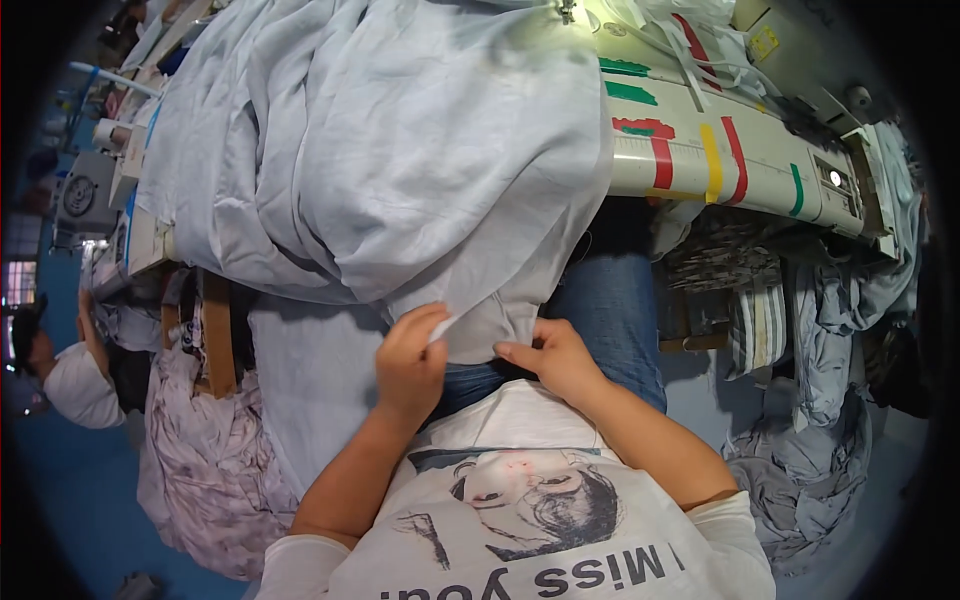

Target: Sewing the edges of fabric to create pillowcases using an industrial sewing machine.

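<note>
A broad pale grey cloth (400, 150) is covering the left and middle of the work surface and hanging over its front edge into the person's lap, folding loosely as it falls. The white table (770, 165) is showing on the right, its front edge curving. A white T-shirt (480, 425) is covering the person's torso, and blue jeans (620, 310) are showing below the cloth. On the floor side at left, a heap of pinkish fabric (205, 460) is bulging; at right, a grey heap (800, 490) is sagging. Both forearms are reaching up from the lower edge and angling inward. The left hand (412, 360) is curling its fingers, thumb and forefinger narrowing on the cloth's lower edge; the right hand (560, 360) is pinching that edge a little to the right, thumb pointing inward. Dark lettering is running upside down across the shirt, below a printed drawing. Red (735, 160), yellow (712, 163) and green tape strips (797, 190) are marking the table, and a small yellow label (765, 42) is sitting on a pale housing, too small to read.
</note>
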### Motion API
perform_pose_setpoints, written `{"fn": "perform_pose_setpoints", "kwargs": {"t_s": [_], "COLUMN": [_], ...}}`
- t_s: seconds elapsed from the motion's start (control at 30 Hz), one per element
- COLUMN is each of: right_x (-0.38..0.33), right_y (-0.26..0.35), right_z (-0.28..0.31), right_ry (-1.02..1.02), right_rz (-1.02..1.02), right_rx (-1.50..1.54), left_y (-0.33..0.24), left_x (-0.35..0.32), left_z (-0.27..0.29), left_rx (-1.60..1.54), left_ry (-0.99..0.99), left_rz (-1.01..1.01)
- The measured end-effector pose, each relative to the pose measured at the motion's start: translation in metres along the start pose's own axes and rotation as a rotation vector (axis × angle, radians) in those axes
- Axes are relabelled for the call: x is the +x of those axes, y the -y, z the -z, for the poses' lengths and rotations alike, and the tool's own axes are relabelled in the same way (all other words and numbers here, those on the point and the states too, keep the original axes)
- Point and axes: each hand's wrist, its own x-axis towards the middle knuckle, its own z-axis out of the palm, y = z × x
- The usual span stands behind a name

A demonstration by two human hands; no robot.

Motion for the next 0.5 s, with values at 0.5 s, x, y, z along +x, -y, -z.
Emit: {"fn": "perform_pose_setpoints", "kwargs": {"t_s": [0.5], "right_x": [-0.150], "right_y": [0.051], "right_z": [-0.003], "right_ry": [0.131], "right_rz": [0.435], "right_rx": [-0.057], "left_y": [-0.124], "left_x": [0.011], "left_z": [0.052], "left_rx": [-0.225], "left_ry": [0.201], "left_rz": [-0.665]}}
